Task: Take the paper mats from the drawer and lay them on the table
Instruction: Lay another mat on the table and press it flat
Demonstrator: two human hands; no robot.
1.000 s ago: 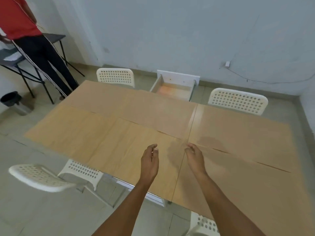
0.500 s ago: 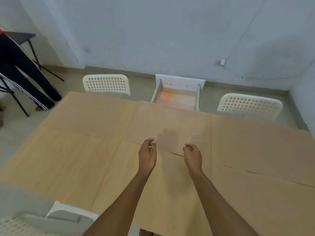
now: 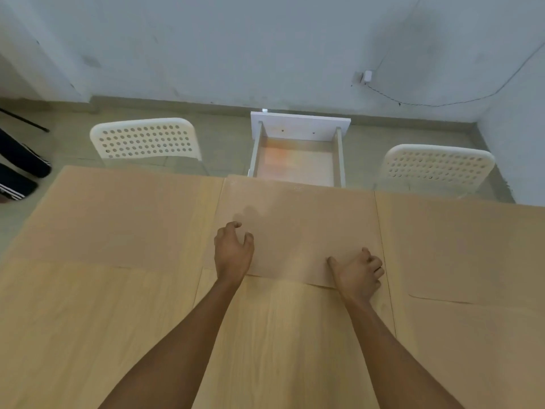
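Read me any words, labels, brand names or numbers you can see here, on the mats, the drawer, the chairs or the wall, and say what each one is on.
None: no readable text anywhere.
Mats: plain tan paper, no print.
Drawer: bare white, only two small holes in its front panel.
Chairs: white with perforated backs, no label showing.
Wall: only smudges, and a small white box with a cable, too small to show any marking.

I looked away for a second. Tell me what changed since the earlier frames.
Both hands moved forward and apart onto the middle paper mat: the left hand rests near its left edge, the right hand curls at its near right corner. The view also shifted closer. The open drawer, chairs and other mats stayed put.
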